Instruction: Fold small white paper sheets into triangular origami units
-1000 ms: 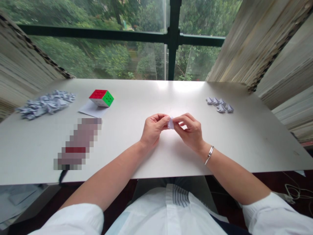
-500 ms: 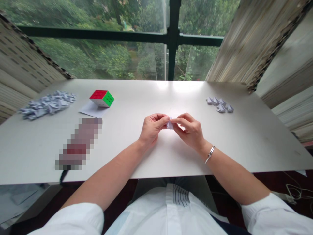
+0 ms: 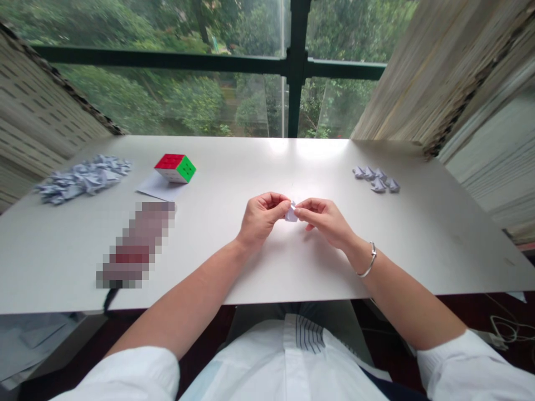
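Note:
A small folded piece of pale paper (image 3: 291,212) sits between my two hands, just above the middle of the white table (image 3: 259,167). My left hand (image 3: 261,218) pinches its left side with thumb and curled fingers. My right hand (image 3: 325,219) pinches its right side with fingertips; a silver bangle (image 3: 368,260) circles that wrist. Most of the paper piece is hidden by my fingers.
A heap of folded paper pieces (image 3: 81,177) lies at the far left. A colour cube (image 3: 175,167) rests on a white sheet (image 3: 157,188). A short row of folded pieces (image 3: 377,180) lies at the right. A blurred-out object (image 3: 136,244) lies at the left front.
The paper piece looks smaller and more folded between my fingertips. My right hand has turned, its wrist dropping and swinging to the right. My left hand has barely moved.

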Action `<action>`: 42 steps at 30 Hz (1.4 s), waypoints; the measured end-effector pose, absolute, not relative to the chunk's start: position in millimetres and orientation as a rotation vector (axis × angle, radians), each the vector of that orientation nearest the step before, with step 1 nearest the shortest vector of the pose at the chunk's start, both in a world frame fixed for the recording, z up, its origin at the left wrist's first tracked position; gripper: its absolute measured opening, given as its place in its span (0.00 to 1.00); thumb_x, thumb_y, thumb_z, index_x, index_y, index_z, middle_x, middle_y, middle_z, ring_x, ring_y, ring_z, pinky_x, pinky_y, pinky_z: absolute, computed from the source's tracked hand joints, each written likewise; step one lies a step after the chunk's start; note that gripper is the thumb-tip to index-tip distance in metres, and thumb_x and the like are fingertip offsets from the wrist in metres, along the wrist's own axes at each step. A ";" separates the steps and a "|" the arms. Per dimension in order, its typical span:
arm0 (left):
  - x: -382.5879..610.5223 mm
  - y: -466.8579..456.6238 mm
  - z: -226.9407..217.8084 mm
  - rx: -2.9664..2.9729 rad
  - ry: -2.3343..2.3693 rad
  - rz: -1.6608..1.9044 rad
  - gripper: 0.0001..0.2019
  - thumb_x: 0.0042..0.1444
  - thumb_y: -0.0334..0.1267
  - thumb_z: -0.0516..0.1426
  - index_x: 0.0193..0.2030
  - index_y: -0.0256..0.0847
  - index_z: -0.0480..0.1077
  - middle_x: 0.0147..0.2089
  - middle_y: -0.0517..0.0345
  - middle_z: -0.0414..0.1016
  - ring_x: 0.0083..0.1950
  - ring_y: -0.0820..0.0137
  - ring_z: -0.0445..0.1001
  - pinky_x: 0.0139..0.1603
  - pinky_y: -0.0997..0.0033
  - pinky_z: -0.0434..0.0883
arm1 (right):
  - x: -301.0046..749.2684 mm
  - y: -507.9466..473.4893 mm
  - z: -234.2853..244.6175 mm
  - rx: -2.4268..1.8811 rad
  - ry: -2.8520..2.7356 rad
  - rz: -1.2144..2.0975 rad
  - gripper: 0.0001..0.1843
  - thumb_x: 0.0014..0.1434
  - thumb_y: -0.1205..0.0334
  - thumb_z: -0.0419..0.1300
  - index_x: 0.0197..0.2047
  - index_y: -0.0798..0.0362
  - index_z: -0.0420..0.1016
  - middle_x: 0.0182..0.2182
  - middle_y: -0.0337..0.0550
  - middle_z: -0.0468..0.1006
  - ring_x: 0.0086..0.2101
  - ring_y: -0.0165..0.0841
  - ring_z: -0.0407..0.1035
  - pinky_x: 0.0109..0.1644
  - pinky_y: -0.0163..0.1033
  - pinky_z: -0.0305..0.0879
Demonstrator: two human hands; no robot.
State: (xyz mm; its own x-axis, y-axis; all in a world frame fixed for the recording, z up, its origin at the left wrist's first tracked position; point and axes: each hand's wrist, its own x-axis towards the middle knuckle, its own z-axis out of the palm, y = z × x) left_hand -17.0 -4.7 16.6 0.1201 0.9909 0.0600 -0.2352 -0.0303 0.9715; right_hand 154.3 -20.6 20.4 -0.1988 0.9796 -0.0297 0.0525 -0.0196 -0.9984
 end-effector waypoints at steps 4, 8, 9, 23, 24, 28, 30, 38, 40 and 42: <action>-18.5 -4.6 17.2 1.170 0.895 1.223 0.11 0.45 0.40 0.69 0.31 0.35 0.76 0.29 0.56 0.78 0.28 0.72 0.74 0.34 0.70 0.73 | 155.6 -21.1 23.3 -1.168 -1.358 1.404 0.16 0.49 0.50 0.69 0.35 0.54 0.79 0.30 0.41 0.77 0.30 0.28 0.68 0.27 0.31 0.63; -19.1 -3.8 16.4 1.185 0.887 1.213 0.11 0.46 0.40 0.69 0.31 0.36 0.76 0.30 0.55 0.79 0.29 0.72 0.74 0.35 0.70 0.73 | 156.0 -21.5 25.0 -1.174 -1.312 1.441 0.16 0.47 0.51 0.71 0.34 0.54 0.79 0.30 0.41 0.77 0.30 0.28 0.68 0.26 0.30 0.62; -19.2 -3.6 16.2 1.188 0.881 1.203 0.11 0.46 0.40 0.69 0.31 0.36 0.77 0.30 0.55 0.79 0.29 0.72 0.74 0.35 0.70 0.73 | 156.3 -21.4 25.2 -1.177 -1.298 1.456 0.16 0.47 0.52 0.71 0.33 0.55 0.78 0.30 0.40 0.77 0.30 0.28 0.68 0.26 0.30 0.62; -21.5 -2.0 12.8 1.270 0.901 1.088 0.11 0.47 0.42 0.68 0.33 0.37 0.79 0.32 0.53 0.80 0.31 0.70 0.76 0.36 0.68 0.74 | 162.4 -19.8 25.7 -1.249 -1.299 1.525 0.15 0.43 0.55 0.73 0.29 0.55 0.77 0.26 0.39 0.75 0.27 0.26 0.67 0.25 0.29 0.63; -21.5 -1.9 12.7 1.284 0.918 1.087 0.10 0.47 0.42 0.68 0.32 0.37 0.79 0.32 0.53 0.79 0.31 0.69 0.76 0.35 0.68 0.74 | 163.0 -19.7 25.7 -1.254 -1.301 1.533 0.15 0.43 0.54 0.73 0.29 0.55 0.77 0.26 0.39 0.75 0.28 0.27 0.68 0.25 0.30 0.63; -22.0 -1.7 13.5 1.307 0.932 1.094 0.10 0.47 0.41 0.68 0.31 0.37 0.79 0.31 0.54 0.79 0.31 0.70 0.75 0.34 0.69 0.74 | 166.5 -19.1 27.0 -1.239 -1.281 1.639 0.16 0.46 0.51 0.72 0.31 0.55 0.80 0.28 0.42 0.76 0.31 0.30 0.71 0.25 0.29 0.66; -22.0 -2.0 13.9 1.307 0.923 1.094 0.09 0.47 0.41 0.68 0.31 0.37 0.79 0.31 0.55 0.79 0.31 0.71 0.75 0.34 0.70 0.74 | 167.9 -18.7 27.7 -1.233 -1.275 1.668 0.16 0.46 0.51 0.72 0.31 0.55 0.80 0.28 0.43 0.76 0.32 0.30 0.71 0.25 0.29 0.66; -19.9 -3.6 12.3 1.289 0.925 1.066 0.09 0.47 0.41 0.68 0.31 0.37 0.79 0.30 0.54 0.78 0.30 0.69 0.75 0.34 0.69 0.73 | 165.6 -18.2 27.9 -1.284 -1.341 1.590 0.12 0.46 0.56 0.71 0.29 0.57 0.79 0.26 0.43 0.76 0.28 0.28 0.69 0.24 0.28 0.64; -19.3 -3.1 11.6 1.289 0.932 1.063 0.09 0.47 0.41 0.68 0.31 0.37 0.79 0.30 0.54 0.78 0.30 0.70 0.75 0.33 0.69 0.73 | 163.9 -18.0 27.0 -1.305 -1.354 1.552 0.12 0.46 0.57 0.70 0.28 0.57 0.78 0.25 0.42 0.75 0.27 0.27 0.68 0.23 0.28 0.64; -18.8 -2.4 10.9 1.290 0.938 1.067 0.09 0.47 0.41 0.67 0.30 0.37 0.79 0.30 0.55 0.78 0.30 0.70 0.75 0.33 0.70 0.73 | 162.3 -17.7 25.8 -1.323 -1.364 1.517 0.12 0.46 0.57 0.70 0.28 0.57 0.78 0.24 0.41 0.75 0.26 0.26 0.67 0.23 0.28 0.64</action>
